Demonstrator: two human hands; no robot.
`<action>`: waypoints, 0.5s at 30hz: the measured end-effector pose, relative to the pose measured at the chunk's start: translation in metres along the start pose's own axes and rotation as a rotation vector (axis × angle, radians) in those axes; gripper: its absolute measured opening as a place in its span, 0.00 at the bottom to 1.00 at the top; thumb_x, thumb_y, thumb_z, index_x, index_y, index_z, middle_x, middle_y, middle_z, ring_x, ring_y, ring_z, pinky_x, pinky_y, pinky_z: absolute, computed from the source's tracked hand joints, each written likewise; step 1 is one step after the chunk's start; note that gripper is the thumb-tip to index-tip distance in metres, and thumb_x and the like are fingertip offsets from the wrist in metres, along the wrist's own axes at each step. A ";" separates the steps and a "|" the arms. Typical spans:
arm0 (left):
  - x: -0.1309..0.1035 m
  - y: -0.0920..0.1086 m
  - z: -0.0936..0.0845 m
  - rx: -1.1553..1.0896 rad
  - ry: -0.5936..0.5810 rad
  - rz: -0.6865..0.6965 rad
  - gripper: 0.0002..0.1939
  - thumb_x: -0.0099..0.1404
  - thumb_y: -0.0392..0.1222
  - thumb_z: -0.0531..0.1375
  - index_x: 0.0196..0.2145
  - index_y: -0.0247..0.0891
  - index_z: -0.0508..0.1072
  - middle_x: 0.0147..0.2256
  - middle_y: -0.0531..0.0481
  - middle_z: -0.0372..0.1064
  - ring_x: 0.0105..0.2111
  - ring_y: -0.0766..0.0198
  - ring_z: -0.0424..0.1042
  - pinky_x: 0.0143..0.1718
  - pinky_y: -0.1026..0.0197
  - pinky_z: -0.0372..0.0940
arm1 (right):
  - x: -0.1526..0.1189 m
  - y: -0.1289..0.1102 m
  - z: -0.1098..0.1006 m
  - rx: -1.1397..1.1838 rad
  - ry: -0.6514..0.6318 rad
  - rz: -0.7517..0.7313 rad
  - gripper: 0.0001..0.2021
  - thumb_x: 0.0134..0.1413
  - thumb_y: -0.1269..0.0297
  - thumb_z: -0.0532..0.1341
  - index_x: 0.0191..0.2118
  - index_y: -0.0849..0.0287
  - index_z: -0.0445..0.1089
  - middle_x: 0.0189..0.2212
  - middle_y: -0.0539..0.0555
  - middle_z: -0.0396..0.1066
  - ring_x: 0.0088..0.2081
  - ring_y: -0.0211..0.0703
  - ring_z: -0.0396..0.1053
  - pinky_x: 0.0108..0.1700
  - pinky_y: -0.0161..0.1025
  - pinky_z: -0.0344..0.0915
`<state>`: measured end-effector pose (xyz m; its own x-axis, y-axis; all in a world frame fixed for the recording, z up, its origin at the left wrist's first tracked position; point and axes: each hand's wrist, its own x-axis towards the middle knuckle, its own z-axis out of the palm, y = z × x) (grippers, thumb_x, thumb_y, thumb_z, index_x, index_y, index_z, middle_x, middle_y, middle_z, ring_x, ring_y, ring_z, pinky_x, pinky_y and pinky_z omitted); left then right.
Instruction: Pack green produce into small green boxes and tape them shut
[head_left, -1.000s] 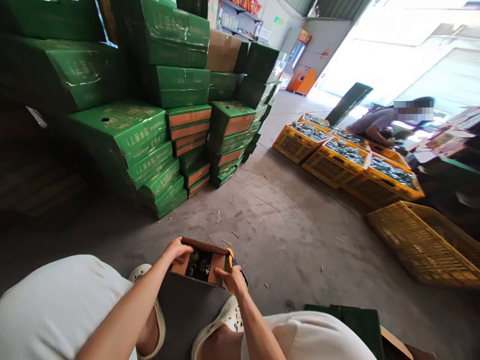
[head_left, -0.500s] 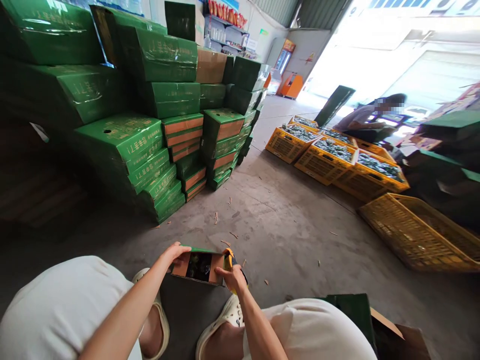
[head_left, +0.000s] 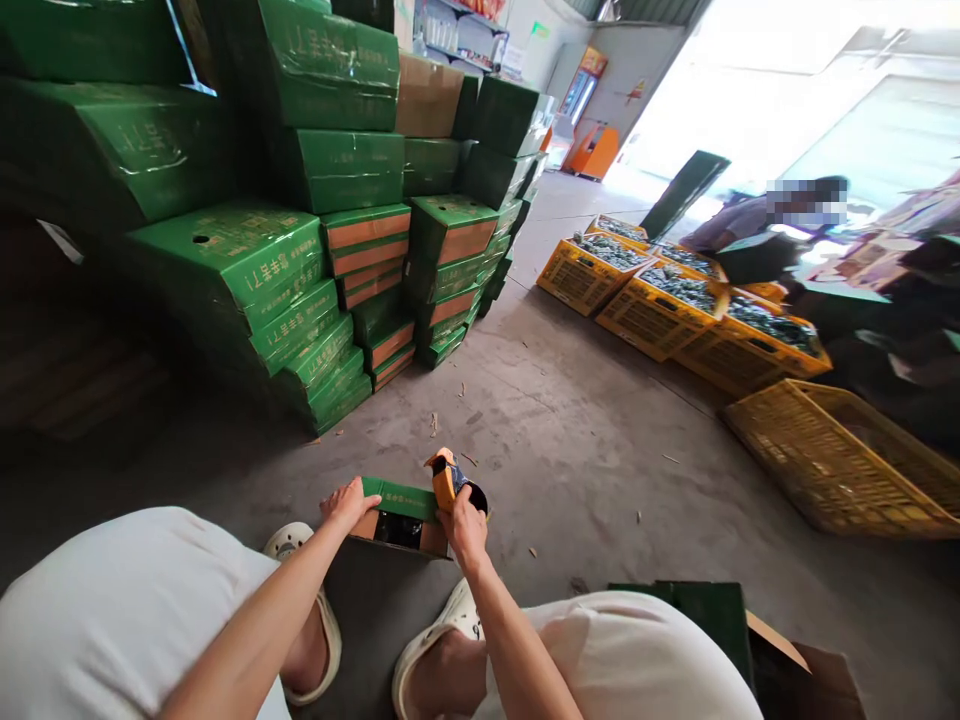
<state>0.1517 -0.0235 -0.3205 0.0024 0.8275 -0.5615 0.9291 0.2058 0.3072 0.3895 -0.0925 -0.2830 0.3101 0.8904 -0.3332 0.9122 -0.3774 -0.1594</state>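
A small green cardboard box [head_left: 405, 498] is low between my feet, with brown inner board and a dark gap showing on its near side. My left hand [head_left: 348, 503] is closed on its left end, thumb and fingers over the green top edge. In my right hand [head_left: 465, 526] is an orange-and-black tape dispenser [head_left: 445, 478], held upright at the box's right end. The fingers wrap its handle, and part of it is hidden by the hand.
Tall stacks of green boxes [head_left: 247, 265] stand ahead on the left. Yellow crates [head_left: 660, 325] of small packets are at the right, near a crouching person [head_left: 731, 222]. An unfilled yellow crate [head_left: 862, 460] lies tilted nearer. A dark green box [head_left: 705, 615] is beside my right knee.
My right hand has raised the tape dispenser from beside the box's right end to above its corner. More of the green top shows now, and less of the dark opening.
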 end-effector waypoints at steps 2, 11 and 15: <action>-0.006 0.003 -0.002 0.035 0.012 -0.013 0.30 0.71 0.55 0.60 0.64 0.35 0.68 0.52 0.30 0.79 0.55 0.39 0.77 0.57 0.40 0.66 | -0.002 -0.009 0.000 -0.026 -0.028 -0.027 0.29 0.67 0.63 0.64 0.67 0.67 0.56 0.53 0.71 0.78 0.57 0.58 0.76 0.56 0.46 0.63; -0.058 0.015 0.018 0.187 0.383 0.416 0.28 0.78 0.48 0.48 0.71 0.40 0.64 0.67 0.33 0.65 0.67 0.41 0.63 0.68 0.38 0.54 | 0.010 -0.015 0.008 -0.025 -0.100 -0.018 0.30 0.69 0.58 0.63 0.67 0.67 0.53 0.55 0.72 0.77 0.58 0.57 0.75 0.54 0.45 0.63; -0.070 0.020 0.046 0.194 0.373 0.535 0.29 0.78 0.48 0.47 0.71 0.39 0.64 0.73 0.36 0.54 0.73 0.44 0.53 0.73 0.37 0.47 | 0.008 -0.017 0.007 -0.017 -0.097 -0.012 0.30 0.69 0.58 0.63 0.67 0.68 0.52 0.53 0.72 0.78 0.56 0.56 0.76 0.53 0.45 0.63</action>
<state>0.1868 -0.1013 -0.3104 0.3849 0.9212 -0.0569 0.8849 -0.3509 0.3062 0.3746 -0.0802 -0.2894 0.2724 0.8656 -0.4201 0.9204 -0.3617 -0.1486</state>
